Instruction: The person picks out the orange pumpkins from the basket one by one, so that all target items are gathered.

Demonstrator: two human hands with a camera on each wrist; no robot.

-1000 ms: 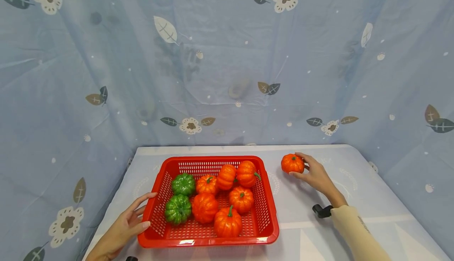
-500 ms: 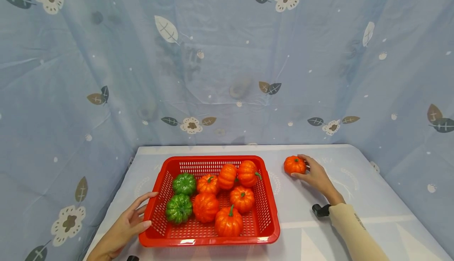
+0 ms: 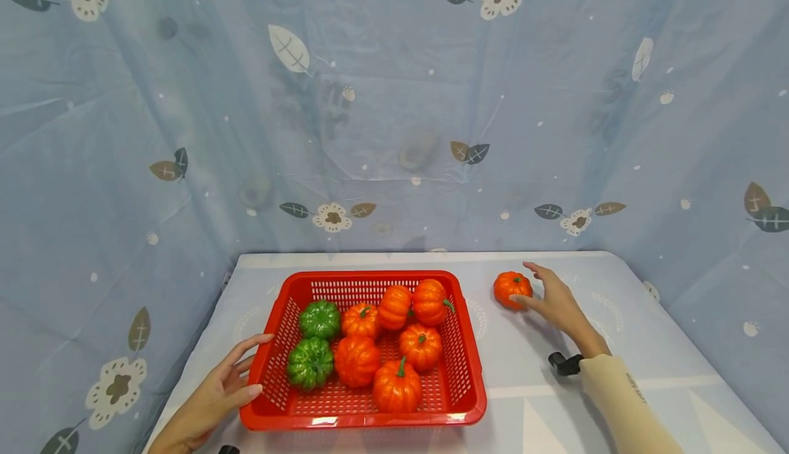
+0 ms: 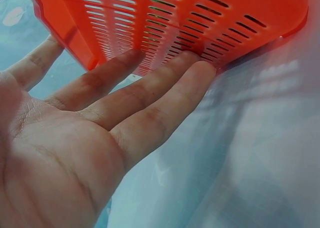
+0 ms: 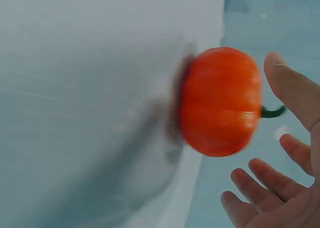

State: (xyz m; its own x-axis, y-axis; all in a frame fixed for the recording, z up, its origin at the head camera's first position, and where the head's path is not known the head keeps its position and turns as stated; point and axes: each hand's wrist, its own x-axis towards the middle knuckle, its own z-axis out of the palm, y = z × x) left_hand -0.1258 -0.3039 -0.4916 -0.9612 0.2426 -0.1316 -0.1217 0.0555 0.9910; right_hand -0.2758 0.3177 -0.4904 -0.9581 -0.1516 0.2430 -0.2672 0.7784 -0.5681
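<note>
A small orange pumpkin (image 3: 509, 290) with a green stem sits on the table right of the red basket. My right hand (image 3: 556, 305) is beside it, fingers spread and thumb overlapping its edge in the head view. In the right wrist view, a gap shows between the pumpkin (image 5: 221, 102) and the fingers. My left hand (image 3: 216, 394) rests against the left side of the red plastic basket (image 3: 471, 379), its fingers nearly straight. The left wrist view shows fingertips (image 4: 202, 73) at the slotted basket wall (image 4: 175, 18). Inside the basket lie several orange pumpkins (image 3: 397, 385) and two green ones (image 3: 310, 363).
A pale patterned cloth covers the table (image 3: 511, 433). Behind and at both sides hangs a blue curtain (image 3: 382, 111) with leaf and flower prints. A black wrist device (image 3: 564, 365) is by the right sleeve (image 3: 622, 399).
My right hand has set the orange pumpkin slightly further right, then let go and opened its fingers away from it. The left hand and basket have stayed in place.
</note>
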